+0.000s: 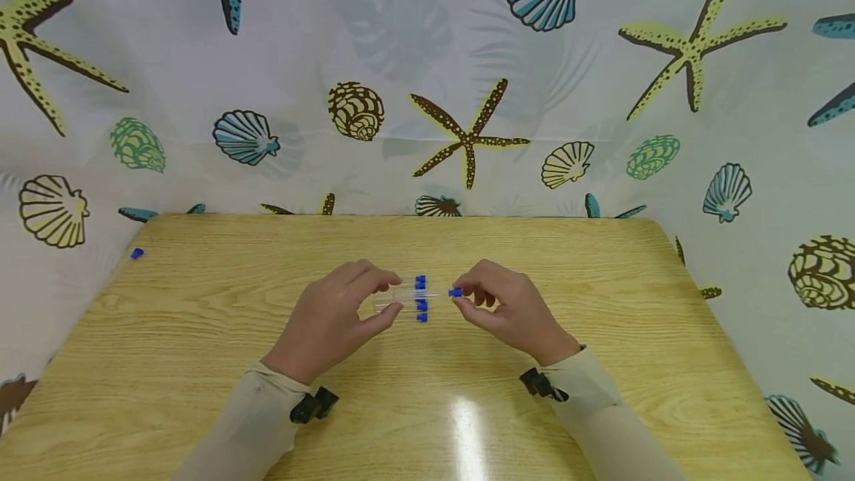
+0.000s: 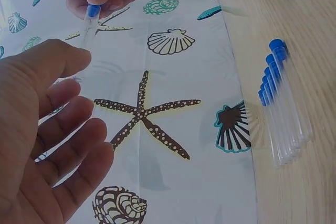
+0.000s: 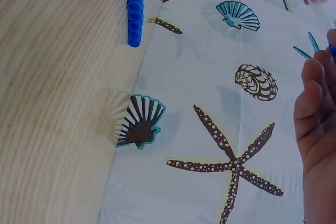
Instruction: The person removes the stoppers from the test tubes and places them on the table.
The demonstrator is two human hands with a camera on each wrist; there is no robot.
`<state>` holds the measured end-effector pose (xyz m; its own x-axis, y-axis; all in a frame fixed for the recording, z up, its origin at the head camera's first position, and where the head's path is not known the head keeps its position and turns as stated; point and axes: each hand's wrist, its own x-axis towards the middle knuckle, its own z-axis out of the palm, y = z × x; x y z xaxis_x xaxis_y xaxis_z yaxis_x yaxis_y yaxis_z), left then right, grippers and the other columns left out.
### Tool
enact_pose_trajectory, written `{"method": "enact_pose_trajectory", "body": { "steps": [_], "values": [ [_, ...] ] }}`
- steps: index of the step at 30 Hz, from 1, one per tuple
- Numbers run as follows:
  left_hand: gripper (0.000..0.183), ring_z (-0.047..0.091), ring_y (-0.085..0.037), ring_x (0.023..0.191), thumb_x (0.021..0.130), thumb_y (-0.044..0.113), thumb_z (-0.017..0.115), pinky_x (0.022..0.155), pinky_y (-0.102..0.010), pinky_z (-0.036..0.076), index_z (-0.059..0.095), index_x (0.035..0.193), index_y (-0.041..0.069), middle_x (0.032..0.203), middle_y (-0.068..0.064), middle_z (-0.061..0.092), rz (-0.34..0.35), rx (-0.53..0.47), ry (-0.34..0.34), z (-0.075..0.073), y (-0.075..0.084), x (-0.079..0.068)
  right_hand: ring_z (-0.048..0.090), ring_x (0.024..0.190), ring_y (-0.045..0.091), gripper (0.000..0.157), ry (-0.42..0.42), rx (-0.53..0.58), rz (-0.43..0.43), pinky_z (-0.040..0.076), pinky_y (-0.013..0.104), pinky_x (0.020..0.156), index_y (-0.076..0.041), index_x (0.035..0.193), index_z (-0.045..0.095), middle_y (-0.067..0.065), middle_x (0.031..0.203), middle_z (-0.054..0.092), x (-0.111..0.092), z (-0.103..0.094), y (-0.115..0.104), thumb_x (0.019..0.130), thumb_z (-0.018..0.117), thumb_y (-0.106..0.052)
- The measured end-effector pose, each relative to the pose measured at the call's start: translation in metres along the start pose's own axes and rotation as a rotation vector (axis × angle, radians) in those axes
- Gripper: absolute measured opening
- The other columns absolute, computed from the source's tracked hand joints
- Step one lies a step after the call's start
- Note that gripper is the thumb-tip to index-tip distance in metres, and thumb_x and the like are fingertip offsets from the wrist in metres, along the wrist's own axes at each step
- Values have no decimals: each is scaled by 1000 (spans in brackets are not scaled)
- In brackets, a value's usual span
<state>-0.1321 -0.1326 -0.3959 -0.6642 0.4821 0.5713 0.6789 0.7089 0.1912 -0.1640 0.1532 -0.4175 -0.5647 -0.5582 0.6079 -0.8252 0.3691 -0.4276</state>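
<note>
My left hand (image 1: 341,310) holds a clear test tube (image 2: 89,32) by its far end, the tube pointing across toward the right hand. At the tube's near end, my right hand (image 1: 510,310) pinches a small blue cap (image 1: 456,292) between thumb and fingertips. The cap lines up with the tube and overlaps its mouth in the left wrist view. Under the hands lies a row of several clear test tubes (image 2: 286,124) with blue caps (image 3: 135,6), side by side on the table. The left fingers partly hide them in the head view.
A loose blue piece (image 1: 136,253) lies near the left edge of the wooden table (image 1: 200,332). Behind the table hangs a white cloth (image 1: 300,58) printed with shells and starfish. Dark wrist cameras (image 1: 314,405) are strapped over both sleeves.
</note>
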Motion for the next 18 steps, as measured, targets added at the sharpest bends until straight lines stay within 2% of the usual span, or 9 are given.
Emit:
{"method": "enact_pose_trajectory", "body": {
  "steps": [3, 6, 9, 13, 18],
  "values": [
    [33, 68, -12, 83, 87, 33, 85, 64, -30, 58, 76, 113, 14, 99, 2, 70, 10, -6, 17, 1, 0, 0, 54, 71, 4, 16, 15, 21, -14, 50, 19, 60, -15, 105, 72, -5, 93, 67, 0, 0, 0, 93, 76, -5],
    [28, 68, -11, 78, 89, 34, 83, 62, -29, 58, 77, 109, 15, 97, 2, 72, 38, -11, 45, 3, -1, -1, 54, 70, 5, 18, 26, 33, -33, 49, 18, 59, -15, 106, 72, -4, 93, 67, 1, 1, -1, 92, 76, -3],
    [28, 67, -10, 72, 97, 41, 73, 59, -28, 57, 78, 105, 15, 95, 2, 74, 65, -16, 81, 4, -2, -1, 54, 69, 6, 19, 36, 40, -44, 49, 18, 59, -15, 106, 72, -3, 93, 68, 2, 1, -2, 92, 76, -3],
    [43, 68, -10, 70, 105, 50, 55, 57, -28, 57, 78, 103, 14, 93, 1, 76, 85, -18, 110, 4, -1, -1, 54, 69, 6, 19, 37, 40, -45, 49, 18, 58, -15, 106, 71, -3, 93, 67, 2, 0, -4, 91, 77, -5],
    [49, 69, -11, 70, 105, 52, 50, 56, -29, 57, 79, 103, 13, 92, 0, 76, 104, -15, 131, 3, 0, 0, 55, 68, 7, 20, 41, 24, -51, 49, 18, 59, -14, 109, 71, -3, 95, 68, 1, 0, -4, 92, 76, -5]
  ]
}}
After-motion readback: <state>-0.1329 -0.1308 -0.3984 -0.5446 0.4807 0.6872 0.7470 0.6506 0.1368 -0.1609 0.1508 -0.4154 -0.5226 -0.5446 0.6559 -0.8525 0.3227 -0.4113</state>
